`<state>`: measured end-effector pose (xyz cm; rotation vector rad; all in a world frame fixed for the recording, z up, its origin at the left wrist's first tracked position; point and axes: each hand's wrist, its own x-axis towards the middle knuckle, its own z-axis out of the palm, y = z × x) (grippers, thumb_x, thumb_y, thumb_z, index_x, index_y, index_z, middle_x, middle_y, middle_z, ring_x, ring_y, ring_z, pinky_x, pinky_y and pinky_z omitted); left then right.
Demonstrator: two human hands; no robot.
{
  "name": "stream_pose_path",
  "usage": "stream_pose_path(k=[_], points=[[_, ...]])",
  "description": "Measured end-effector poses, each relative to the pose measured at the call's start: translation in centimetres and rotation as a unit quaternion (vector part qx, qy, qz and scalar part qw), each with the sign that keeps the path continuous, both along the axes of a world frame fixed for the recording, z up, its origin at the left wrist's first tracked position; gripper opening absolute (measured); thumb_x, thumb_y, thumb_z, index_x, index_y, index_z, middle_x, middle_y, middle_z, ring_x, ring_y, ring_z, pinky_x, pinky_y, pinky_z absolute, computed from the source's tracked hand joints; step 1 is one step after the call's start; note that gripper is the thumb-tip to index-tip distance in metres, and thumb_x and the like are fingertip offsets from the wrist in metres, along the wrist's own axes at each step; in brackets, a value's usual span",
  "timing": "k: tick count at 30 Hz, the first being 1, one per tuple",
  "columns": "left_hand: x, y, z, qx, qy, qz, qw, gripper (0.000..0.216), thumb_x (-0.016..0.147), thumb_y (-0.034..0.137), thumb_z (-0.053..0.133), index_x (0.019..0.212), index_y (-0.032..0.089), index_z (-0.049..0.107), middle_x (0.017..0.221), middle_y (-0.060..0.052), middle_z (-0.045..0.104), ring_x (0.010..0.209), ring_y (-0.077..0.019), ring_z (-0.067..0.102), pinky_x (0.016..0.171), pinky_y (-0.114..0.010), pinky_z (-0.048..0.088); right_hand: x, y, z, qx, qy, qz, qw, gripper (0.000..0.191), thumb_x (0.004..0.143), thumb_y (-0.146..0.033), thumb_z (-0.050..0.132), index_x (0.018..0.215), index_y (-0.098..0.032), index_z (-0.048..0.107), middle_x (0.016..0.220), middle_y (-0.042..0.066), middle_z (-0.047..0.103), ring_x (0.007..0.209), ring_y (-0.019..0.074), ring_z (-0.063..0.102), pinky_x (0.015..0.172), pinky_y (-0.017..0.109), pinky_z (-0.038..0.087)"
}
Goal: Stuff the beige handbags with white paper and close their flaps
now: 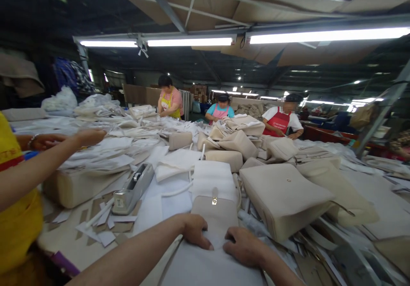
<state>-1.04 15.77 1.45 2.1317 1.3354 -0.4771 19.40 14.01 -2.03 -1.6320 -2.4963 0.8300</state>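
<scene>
A beige handbag (205, 205) with a small gold clasp lies in front of me, its flap pointing away. White wrapping sheet (213, 175) covers the part beyond the clasp. Another white sheet (214, 266) spreads over the near part. My left hand (195, 231) is on the left side of this near sheet, fingers curled and thumb pressed down on it. Opposite it, my right hand (243, 245) has its fingers bent on the sheet's right side. Both hands seem to pinch the sheet; the undersides of the fingers are hidden.
A grey tape dispenser (133, 190) stands left among cardboard scraps. Beige bags (285, 196) are heaped on the right and ahead. At the left edge a co-worker's arm (57, 151) reaches over white sheets. Several other people work across the table.
</scene>
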Motion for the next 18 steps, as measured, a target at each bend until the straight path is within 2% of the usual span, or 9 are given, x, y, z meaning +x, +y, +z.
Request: stream_pose_path(k=[4,10,14,18], points=[[0.0,0.7,-0.6,-0.028,-0.007,0.013,0.999,0.078,0.058,0.069,0.057,0.115,0.016,0.059,0.114,-0.015,0.062,0.103,-0.0321,0.058,0.085,-0.041,0.047,0.2,1.0,0.2,-0.027,-0.003,0.015,1.000,0.029,0.067,-0.035,0.052,0.086,-0.018,0.066,0.089,0.007,0.069,0.080,0.0191,0.060,0.065,0.026,0.040],[0.2,1.5,-1.2,-0.012,-0.011,-0.011,1.000,0.081,0.058,0.069,0.056,0.116,0.013,0.057,0.116,-0.017,0.060,0.101,-0.0322,0.058,0.083,-0.041,0.048,0.4,1.6,0.4,-0.050,0.006,0.042,0.998,0.027,0.069,-0.035,0.051,0.083,-0.017,0.065,0.086,0.006,0.068,0.078,0.0179,0.059,0.064,0.025,0.039],[0.0,1.8,-1.4,-0.054,-0.004,-0.010,0.999,0.077,0.060,0.073,0.051,0.108,0.014,0.062,0.109,-0.015,0.064,0.097,-0.0309,0.060,0.082,-0.039,0.047,0.4,2.0,0.2,-0.069,0.009,0.057,0.996,0.025,0.071,-0.035,0.050,0.080,-0.016,0.064,0.084,0.007,0.067,0.076,0.0194,0.058,0.063,0.028,0.038],[-0.6,2.1,-1.5,-0.086,-0.010,-0.009,0.996,0.080,0.058,0.078,0.048,0.104,0.015,0.064,0.106,-0.012,0.066,0.096,-0.0290,0.060,0.082,-0.037,0.047,0.4,2.7,0.0,-0.068,0.024,0.080,0.994,0.033,0.082,-0.037,0.035,0.069,-0.017,0.059,0.080,0.009,0.065,0.075,0.0198,0.055,0.070,0.031,0.038]])
